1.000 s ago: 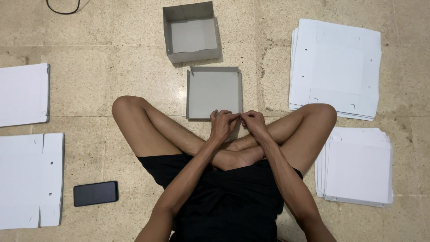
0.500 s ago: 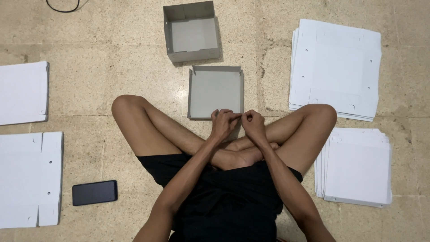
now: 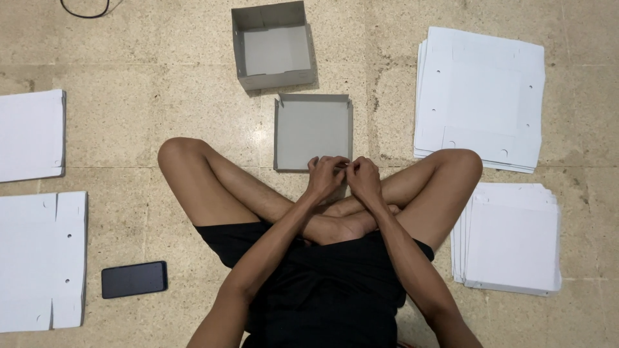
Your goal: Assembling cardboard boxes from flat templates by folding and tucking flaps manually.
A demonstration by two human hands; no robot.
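- The shallow grey cardboard tray point(image 3: 313, 132) lies flat on the floor point(image 3: 161, 96) just beyond the person's crossed legs — its near edge is the only part under the hands.
- The left hand point(image 3: 327, 175) and the right hand point(image 3: 363, 179) sit side by side on the right half of that near wall, fingers curled and pinched onto the cardboard rim; they almost touch each other.
- From the grip, the rest of the tray stretches away to the far side and a little to the left, so both hands work at its near right corner — the right hand is closest to that corner.
- A deeper grey box point(image 3: 274, 45) stands further off, apart from the tray.
- Stacks of flat white sheets point(image 3: 480, 96) lie to the right and left; a dark phone point(image 3: 134, 279) lies near left.
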